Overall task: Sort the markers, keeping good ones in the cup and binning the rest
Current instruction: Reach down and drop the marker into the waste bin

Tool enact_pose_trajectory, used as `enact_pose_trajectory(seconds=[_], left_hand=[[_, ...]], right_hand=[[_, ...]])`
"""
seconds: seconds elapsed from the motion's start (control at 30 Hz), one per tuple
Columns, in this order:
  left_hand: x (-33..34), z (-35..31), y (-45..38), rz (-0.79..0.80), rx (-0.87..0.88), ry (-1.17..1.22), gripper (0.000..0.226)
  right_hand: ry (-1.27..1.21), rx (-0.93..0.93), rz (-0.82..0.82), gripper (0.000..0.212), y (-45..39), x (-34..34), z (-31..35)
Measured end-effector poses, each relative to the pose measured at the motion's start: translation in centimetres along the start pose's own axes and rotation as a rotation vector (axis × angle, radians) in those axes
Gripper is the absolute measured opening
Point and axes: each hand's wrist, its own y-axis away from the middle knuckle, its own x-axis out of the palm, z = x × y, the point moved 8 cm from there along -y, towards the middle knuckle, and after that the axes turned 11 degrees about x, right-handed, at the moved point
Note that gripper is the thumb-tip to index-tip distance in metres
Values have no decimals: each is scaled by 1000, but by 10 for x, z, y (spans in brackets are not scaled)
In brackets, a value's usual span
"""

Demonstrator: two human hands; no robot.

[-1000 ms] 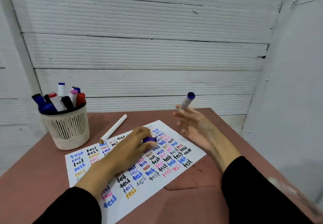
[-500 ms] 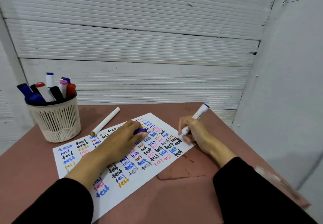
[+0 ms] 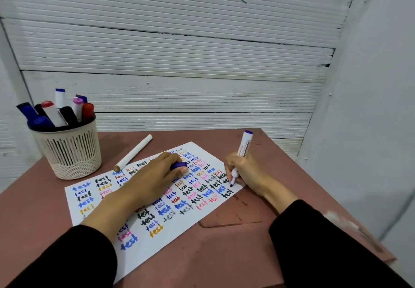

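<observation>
My right hand (image 3: 246, 172) grips a white marker with a purple end (image 3: 244, 146), its tip touching the right edge of a white paper sheet (image 3: 143, 249) covered in coloured "test" words. My left hand (image 3: 152, 180) rests on the middle of the sheet and holds the purple cap (image 3: 178, 165) between thumb and fingers. A beige slotted cup (image 3: 69, 150) at the far left holds several markers (image 3: 60, 112) with blue, red, black, pink and white caps. A white marker with a gold tip (image 3: 133, 152) lies on the table between cup and paper.
The brown table (image 3: 224, 254) ends close to a white ribbed wall at the back and a grey wall on the right. Its right edge runs diagonally near my right sleeve. No bin is in view.
My right hand came down from mid-air with the marker and put its tip on the paper's right edge. My left hand stayed on the sheet with the cap.
</observation>
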Motion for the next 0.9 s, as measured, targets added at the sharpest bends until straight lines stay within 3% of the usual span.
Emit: enact_pose_trajectory(seconds=[0.2,0.37,0.67,0.77,0.9], left_hand=[[0,1,0,-1,-6,-6,25],[0,1,-1,-3,-3,-2,24],[0,1,-1,0,1,5,27],[-1,2,0,-3,2,3,28],[0,3,-1,-12,8,3,25]], right_hand=[[34,-14,-39,25,-1,-2,-2],[40,-44,-164,28,-3,-14,0],[24,-23,-120,23,1,-9,2],[54,-37,-158,29,0,-11,3],[70,-59,-237,21,-2,-18,3]])
